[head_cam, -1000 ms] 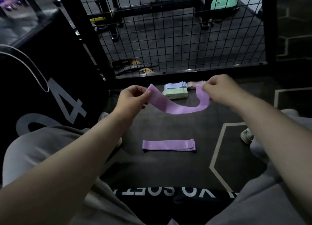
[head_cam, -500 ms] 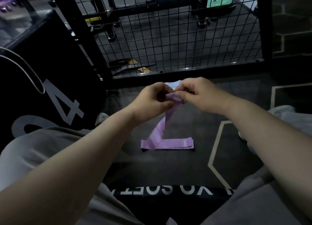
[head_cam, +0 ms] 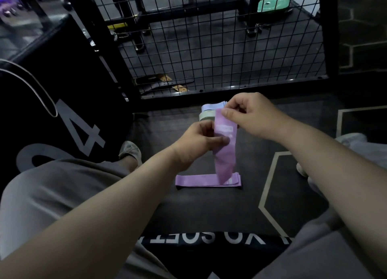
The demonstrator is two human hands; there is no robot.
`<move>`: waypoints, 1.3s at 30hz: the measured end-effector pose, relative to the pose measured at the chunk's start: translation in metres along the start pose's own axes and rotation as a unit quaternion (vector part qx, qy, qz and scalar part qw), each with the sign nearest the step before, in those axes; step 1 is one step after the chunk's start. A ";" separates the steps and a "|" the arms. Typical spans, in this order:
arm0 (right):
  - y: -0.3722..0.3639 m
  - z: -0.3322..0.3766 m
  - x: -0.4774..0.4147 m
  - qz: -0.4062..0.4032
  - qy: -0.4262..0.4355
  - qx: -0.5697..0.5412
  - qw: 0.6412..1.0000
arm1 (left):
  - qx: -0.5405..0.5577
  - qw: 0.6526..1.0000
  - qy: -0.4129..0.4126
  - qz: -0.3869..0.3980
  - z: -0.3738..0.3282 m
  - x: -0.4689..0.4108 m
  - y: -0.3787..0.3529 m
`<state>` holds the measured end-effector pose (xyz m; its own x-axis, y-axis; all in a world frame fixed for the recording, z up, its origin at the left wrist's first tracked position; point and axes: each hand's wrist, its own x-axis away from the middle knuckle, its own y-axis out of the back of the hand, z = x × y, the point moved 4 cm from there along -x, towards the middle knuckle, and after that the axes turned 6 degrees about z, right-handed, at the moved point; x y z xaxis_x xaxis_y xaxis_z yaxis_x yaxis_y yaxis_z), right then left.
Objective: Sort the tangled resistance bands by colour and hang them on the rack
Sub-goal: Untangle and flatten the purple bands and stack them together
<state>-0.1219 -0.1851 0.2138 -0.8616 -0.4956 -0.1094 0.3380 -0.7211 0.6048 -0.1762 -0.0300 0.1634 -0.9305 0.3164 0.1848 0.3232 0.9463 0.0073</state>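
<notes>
A purple resistance band [head_cam: 225,153] hangs folded in front of me, with a white label near its top. My right hand [head_cam: 253,115] pinches its top edge. My left hand [head_cam: 201,140] pinches it lower down, at its left edge. A second purple band [head_cam: 196,180] lies flat and folded on the dark floor beneath, with the hanging band's lower end over its right part. Behind my hands lie a folded blue band [head_cam: 211,106] and a pale green band [head_cam: 206,116], both partly hidden.
A black wire-mesh panel [head_cam: 209,48] stands just behind the bands. A black box [head_cam: 62,90] with a large grey "4" is on the left. My knees in grey shorts and my shoes [head_cam: 130,151] flank the floor area. Pale lines mark the floor at the right.
The band was first stretched between my hands, then its ends were brought together. Now it hangs folded, my right hand at the top and my left hand lower.
</notes>
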 end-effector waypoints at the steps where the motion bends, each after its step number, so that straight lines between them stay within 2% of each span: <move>1: 0.003 -0.003 -0.001 -0.020 -0.016 -0.014 1.000 | 0.002 1.000 0.014 0.003 0.004 0.001 0.001; 5: 0.013 -0.019 -0.004 -0.102 -0.097 -0.104 0.985 | -0.024 0.998 0.064 0.013 0.028 0.009 0.015; 8: 0.019 -0.033 -0.004 -0.151 -0.150 -0.120 0.970 | -0.048 0.994 0.099 0.010 0.042 0.016 0.027; 13: 0.015 -0.048 -0.002 -0.163 -0.201 -0.139 0.956 | -0.033 0.990 0.135 -0.014 0.053 0.022 0.054; 17: 0.008 -0.053 -0.003 -0.166 -0.220 -0.133 0.952 | -0.134 0.976 0.165 -0.050 0.058 0.023 0.083; 20: 0.005 -0.063 -0.007 -0.183 -0.243 -0.136 0.943 | -0.141 0.966 0.213 -0.041 0.064 0.025 0.104; 22: 0.000 -0.072 -0.013 -0.179 -0.267 -0.129 0.938 | -0.141 0.959 0.241 -0.039 0.071 0.027 0.120; 25: -0.012 -0.096 -0.017 -0.152 -0.326 -0.133 0.924 | -0.092 0.953 0.269 -0.102 0.088 0.024 0.143; 29: -0.044 -0.145 -0.011 -0.098 -0.425 -0.196 0.878 | -0.004 0.940 0.283 -0.190 0.120 0.011 0.162; 34: -0.092 -0.195 0.000 -0.053 -0.521 -0.167 0.835 | -0.035 0.912 0.350 -0.212 0.174 -0.010 0.166; 39: -0.133 -0.228 0.005 0.001 -0.580 -0.134 0.804 | -0.071 0.884 0.406 -0.219 0.225 -0.028 0.171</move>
<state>-0.0847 -0.2018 -0.0467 -0.5822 0.1754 0.7939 0.2747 -0.8766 0.3951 -0.1334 0.1381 -0.0612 -0.5596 -0.2857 0.7779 0.0348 0.9298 0.3665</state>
